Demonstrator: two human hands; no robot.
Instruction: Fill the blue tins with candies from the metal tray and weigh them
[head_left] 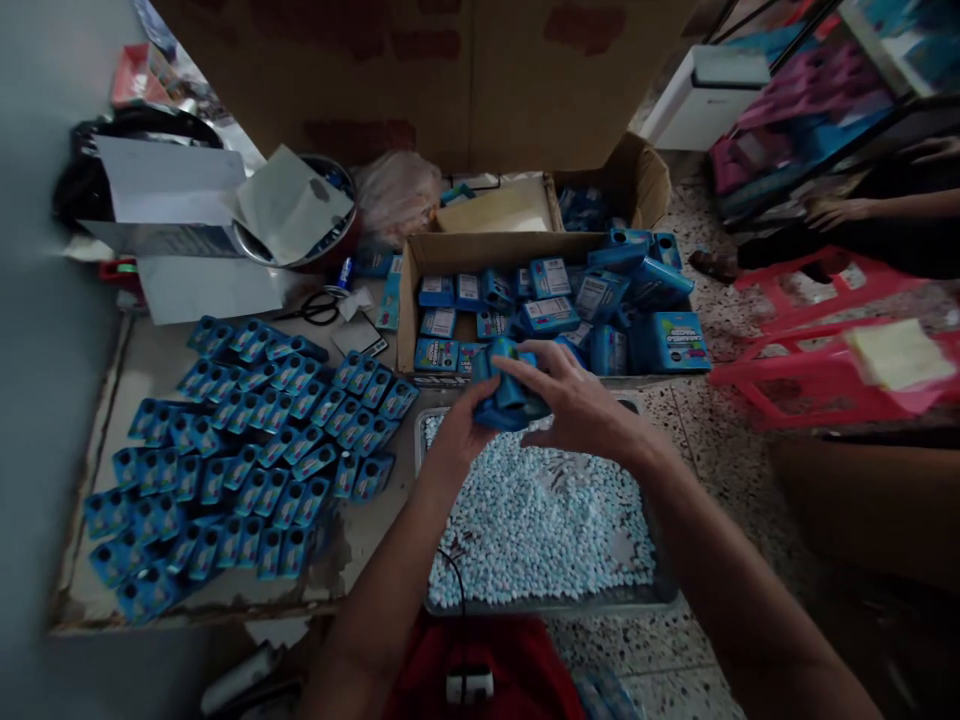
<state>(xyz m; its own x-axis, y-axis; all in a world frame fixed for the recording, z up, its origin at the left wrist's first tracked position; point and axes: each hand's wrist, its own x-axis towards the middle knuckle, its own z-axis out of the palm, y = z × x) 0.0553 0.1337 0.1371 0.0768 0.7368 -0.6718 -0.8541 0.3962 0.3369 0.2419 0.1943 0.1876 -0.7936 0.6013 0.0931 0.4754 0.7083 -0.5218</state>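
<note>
Blue boxes (511, 405) are bunched up in two hands, over the back edge of a shiny tray (555, 606). The left hand (463, 425) holds one side of them, and the right hand (576, 395) curls round the other. I see tiny pale blue and white bits (540, 550) filling the tray. Behind it, a cardboard box (406, 312) has blue packs (550, 316) inside. Many little cartons (270, 490) crowd the table (364, 545) to the left.
</note>
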